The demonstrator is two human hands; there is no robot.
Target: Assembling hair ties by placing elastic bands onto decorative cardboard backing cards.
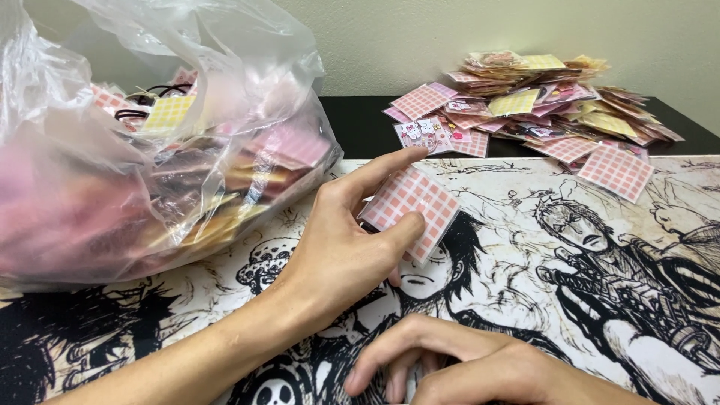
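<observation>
The left hand (337, 240) is holding a small square packet (409, 211) with a pink checked face, pinched between thumb and forefinger and tilted up off the printed desk mat (525, 247). The grip is closed on the packet's lower left edges; the remaining fingers are curling behind it.

The right hand (457, 367) is resting on the mat below the packet, fingers bent and loosely curled, and is holding nothing that can be seen.

Taking the packet as the landmark:
- Left of it, a clear plastic bag (150, 135) is lying on the mat, bulging with similar packets in pink and yellow.
- Above and to the right of it, a loose pile of packets (540, 105) is lying across the dark table edge (360, 124), well apart from the held one.
- Nearest it, at the near edge of the pile, one packet is showing a cartoon face.

Judged from this layout, the step in hand appears to be the transfer of a single packet between bag and pile; the direction cannot be told. The next move would call for a steady pinch and a clear path over the mat.
</observation>
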